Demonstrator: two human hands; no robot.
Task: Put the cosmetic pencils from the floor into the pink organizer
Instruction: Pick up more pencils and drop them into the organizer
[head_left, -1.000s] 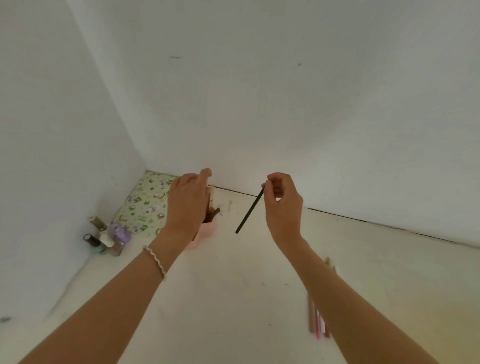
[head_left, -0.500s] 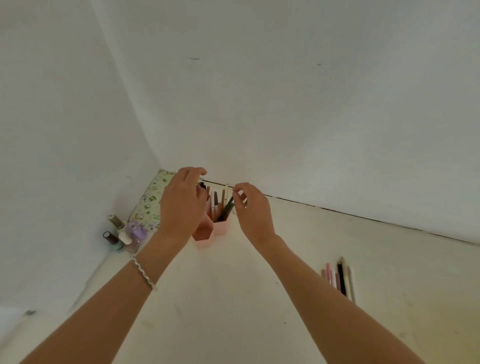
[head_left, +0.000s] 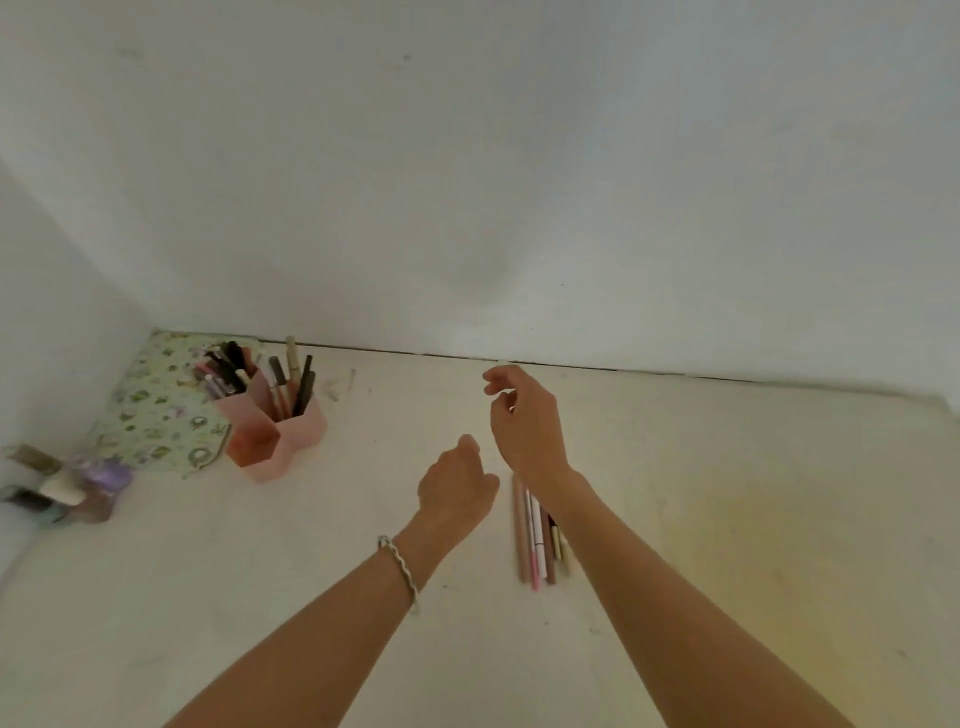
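Observation:
The pink organizer (head_left: 291, 436) stands on the floor at the left, near the corner, with several pencils upright in its cells. Several cosmetic pencils (head_left: 535, 540) in pink, beige and brown lie side by side on the floor at centre, partly under my right forearm. My right hand (head_left: 524, 421) hovers above their far ends, fingers loosely curled, holding nothing. My left hand (head_left: 454, 488) hangs just left of the pencils, also loosely curled and holding nothing. Both hands are well to the right of the organizer.
A flowered pouch (head_left: 161, 405) lies flat behind the organizer in the corner. Several small bottles (head_left: 67, 488) stand at the far left by the wall. White walls close the back and left. The floor (head_left: 753, 519) stretches bare to the right.
The dark pencil held by my right hand went into the organizer. Both hands have left the organizer and moved right, over the pencils on the floor.

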